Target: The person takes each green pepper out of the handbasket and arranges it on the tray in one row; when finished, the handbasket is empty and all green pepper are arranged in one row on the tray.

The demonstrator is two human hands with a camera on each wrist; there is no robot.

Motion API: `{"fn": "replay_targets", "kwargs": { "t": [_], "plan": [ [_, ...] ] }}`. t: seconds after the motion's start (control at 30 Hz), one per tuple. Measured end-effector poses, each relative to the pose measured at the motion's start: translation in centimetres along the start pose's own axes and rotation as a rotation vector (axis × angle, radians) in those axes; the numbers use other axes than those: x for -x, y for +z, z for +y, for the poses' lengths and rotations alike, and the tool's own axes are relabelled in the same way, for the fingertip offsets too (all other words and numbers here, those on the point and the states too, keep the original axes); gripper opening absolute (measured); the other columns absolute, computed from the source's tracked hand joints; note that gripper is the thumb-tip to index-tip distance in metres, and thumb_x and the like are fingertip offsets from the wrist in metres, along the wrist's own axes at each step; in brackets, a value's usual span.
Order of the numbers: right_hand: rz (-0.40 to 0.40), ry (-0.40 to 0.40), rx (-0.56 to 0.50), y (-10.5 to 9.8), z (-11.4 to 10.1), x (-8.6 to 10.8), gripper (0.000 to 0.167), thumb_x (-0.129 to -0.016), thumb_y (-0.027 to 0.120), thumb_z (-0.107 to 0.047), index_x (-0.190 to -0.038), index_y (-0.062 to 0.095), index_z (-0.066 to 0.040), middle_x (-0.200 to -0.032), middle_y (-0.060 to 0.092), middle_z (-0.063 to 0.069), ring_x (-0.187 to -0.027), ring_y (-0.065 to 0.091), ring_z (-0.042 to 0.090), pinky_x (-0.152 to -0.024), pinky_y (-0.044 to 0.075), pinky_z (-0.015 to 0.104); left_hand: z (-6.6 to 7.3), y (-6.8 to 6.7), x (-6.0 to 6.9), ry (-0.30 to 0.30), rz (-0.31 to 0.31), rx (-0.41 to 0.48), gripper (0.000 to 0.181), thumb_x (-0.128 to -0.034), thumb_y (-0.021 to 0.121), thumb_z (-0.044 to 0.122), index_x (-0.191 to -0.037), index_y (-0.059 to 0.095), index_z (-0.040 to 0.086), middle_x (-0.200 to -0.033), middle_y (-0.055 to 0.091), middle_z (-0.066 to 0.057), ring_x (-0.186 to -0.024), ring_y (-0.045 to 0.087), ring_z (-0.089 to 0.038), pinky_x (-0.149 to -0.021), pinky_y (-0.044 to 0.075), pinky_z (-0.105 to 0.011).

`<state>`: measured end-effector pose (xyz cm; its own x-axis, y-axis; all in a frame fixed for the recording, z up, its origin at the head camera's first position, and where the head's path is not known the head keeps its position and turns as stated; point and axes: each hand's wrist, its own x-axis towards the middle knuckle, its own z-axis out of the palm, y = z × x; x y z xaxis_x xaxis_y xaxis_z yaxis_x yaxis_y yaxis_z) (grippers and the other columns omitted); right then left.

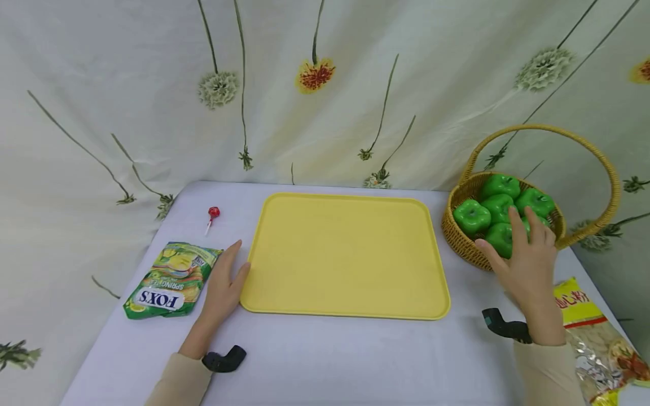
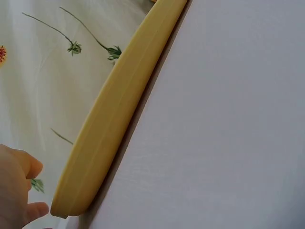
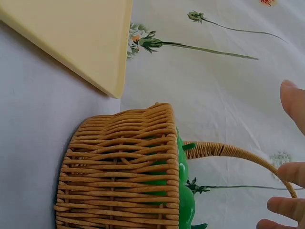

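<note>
Several glossy green bell peppers (image 1: 472, 217) fill a wicker basket (image 1: 461, 245) with a tall arched handle at the right of the table. My right hand (image 1: 530, 270) hovers over the basket's near side, fingers spread and nothing held; it hides some of the peppers. In the right wrist view, its fingers (image 3: 291, 174) are apart from the basket wall (image 3: 119, 176). My left hand (image 1: 222, 290) lies with loosely extended fingers at the left edge of a yellow tray (image 1: 345, 256), thumb at the rim. The left wrist view shows the tray's side (image 2: 109, 114) beside the fingers.
Left of my left hand lies a green FOX'S candy bag (image 1: 172, 279), with a red lollipop (image 1: 214, 212) behind it. A yellow and clear food packet (image 1: 591, 338) lies by my right forearm. Flower-printed cloth (image 1: 355, 96) hangs behind the white table (image 1: 330, 361).
</note>
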<state>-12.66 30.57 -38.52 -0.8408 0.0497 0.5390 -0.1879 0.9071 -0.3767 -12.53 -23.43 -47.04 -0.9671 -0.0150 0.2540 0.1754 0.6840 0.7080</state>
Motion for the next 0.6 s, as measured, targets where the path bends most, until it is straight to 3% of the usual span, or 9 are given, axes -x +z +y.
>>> {"fn": "replay_targets", "kwargs": {
  "t": [0.17,0.4,0.6],
  "plan": [
    [0.123,-0.001,-0.100,0.0,1.0,-0.2,0.100,-0.085,0.047,-0.076,-0.147,0.038,0.001,-0.152,0.029,0.032,-0.133,0.024,0.059,-0.104,0.019,0.075,-0.6,0.7,0.0,0.015,0.000,-0.059,0.050,-0.1016,0.047,0.017,-0.148,0.037,0.000,-0.151,0.039,-0.025,-0.144,0.026,-0.046,-0.116,0.020,-0.063],
    [0.119,0.068,-0.182,-0.4,1.7,-0.1,0.087,-0.089,0.058,-0.060,-0.151,0.033,-0.003,-0.155,0.025,0.029,-0.142,0.019,0.052,-0.113,0.010,0.071,-0.6,1.0,0.1,0.001,-0.027,-0.118,0.048,-0.1001,0.046,0.010,-0.146,0.039,-0.002,-0.151,0.038,-0.027,-0.144,0.021,-0.049,-0.115,0.010,-0.068],
    [0.114,0.120,-0.206,-0.5,2.0,0.0,0.081,-0.091,0.063,-0.049,-0.151,0.034,-0.004,-0.155,0.025,0.027,-0.142,0.019,0.048,-0.110,0.017,0.071,-0.6,0.8,0.1,-0.006,-0.034,-0.139,0.045,-0.0989,0.045,0.007,-0.143,0.044,-0.002,-0.150,0.040,-0.026,-0.144,0.022,-0.049,-0.114,0.010,-0.069]
  ]
}}
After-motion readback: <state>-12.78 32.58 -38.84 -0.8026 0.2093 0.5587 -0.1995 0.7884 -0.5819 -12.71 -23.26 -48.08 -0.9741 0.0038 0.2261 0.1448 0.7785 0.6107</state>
